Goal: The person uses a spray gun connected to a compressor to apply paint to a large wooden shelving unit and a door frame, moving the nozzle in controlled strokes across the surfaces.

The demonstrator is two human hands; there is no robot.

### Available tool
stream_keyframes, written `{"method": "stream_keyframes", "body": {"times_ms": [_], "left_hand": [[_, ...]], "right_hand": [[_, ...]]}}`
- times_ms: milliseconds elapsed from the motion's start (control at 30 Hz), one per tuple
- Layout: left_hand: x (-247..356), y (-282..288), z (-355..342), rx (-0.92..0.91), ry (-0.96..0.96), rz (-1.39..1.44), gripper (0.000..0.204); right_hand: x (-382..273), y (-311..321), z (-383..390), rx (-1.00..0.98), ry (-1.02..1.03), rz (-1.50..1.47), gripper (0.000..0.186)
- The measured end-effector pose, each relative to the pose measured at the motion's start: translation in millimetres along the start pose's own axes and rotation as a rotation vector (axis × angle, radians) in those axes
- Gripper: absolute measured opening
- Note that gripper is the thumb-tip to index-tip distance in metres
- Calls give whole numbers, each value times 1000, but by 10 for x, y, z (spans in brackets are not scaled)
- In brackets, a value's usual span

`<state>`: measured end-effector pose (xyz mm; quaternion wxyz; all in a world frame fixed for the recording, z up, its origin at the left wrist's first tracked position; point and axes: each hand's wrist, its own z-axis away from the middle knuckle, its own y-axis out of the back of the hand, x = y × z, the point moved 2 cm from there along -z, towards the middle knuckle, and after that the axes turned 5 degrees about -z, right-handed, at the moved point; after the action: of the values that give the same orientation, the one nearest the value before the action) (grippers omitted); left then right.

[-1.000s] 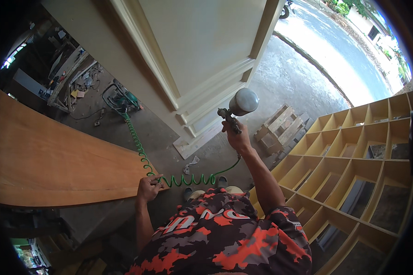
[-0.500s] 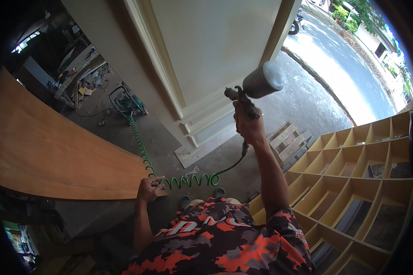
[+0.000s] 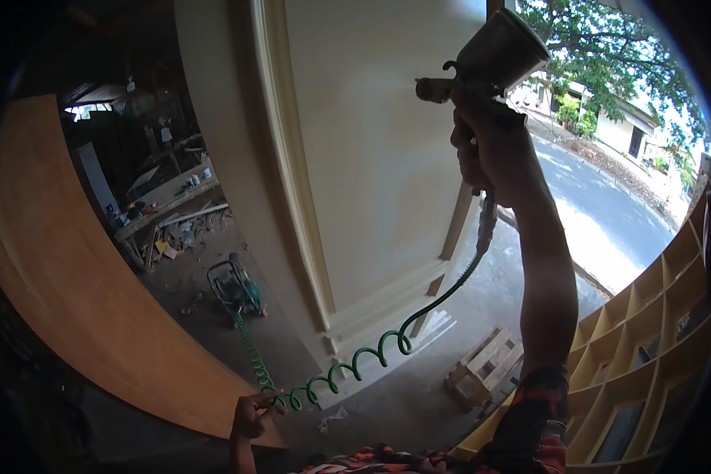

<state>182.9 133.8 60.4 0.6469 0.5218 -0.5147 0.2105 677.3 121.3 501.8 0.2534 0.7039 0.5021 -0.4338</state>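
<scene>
Raised high at the right, my right hand [image 3: 490, 150] grips a spray gun [image 3: 434, 89] with a grey metal cup [image 3: 504, 51] on top. Its nozzle points left, toward a large cream panelled door [image 3: 371, 150] standing upright in front of me. From the gun's handle a green coiled air hose [image 3: 344, 375] runs down and left. My left hand [image 3: 251, 416] is closed round the hose low at the left, beside the edge of a curved brown wooden panel [image 3: 126, 324]. Beyond that hand the hose goes on to a green air compressor [image 3: 238, 291] on the floor.
A yellowish wooden shelf unit [image 3: 632, 355] with many compartments stands at the right. On the floor near the door lies a small wooden pallet [image 3: 486, 365]. A cluttered workbench [image 3: 170, 209] is at the back left. Outside, a sunlit road [image 3: 608, 197] runs past.
My right hand has lifted the spray gun higher and farther right, stretching the hose coils. The view has tilted up, showing more of the door's upper part. My left hand keeps hold of the hose.
</scene>
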Motion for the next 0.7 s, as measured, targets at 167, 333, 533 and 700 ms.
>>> {"method": "stream_keyframes", "body": {"times_ms": [167,333,533,700], "left_hand": [[415,251,33,106,-82,81,45],[592,339,-98,150,-93,141,47],[818,379,-140,129,-199,219,49],[918,378,-151,114,-254,233,51]], "right_hand": [[-962,18,-705,-83,265,26,38],[-1838,-138,-927,0,311,-3,36],[-2750,-114,-1331,-159,463,79,42],[-3122,-128,-1369,-127,581,137,47]]}}
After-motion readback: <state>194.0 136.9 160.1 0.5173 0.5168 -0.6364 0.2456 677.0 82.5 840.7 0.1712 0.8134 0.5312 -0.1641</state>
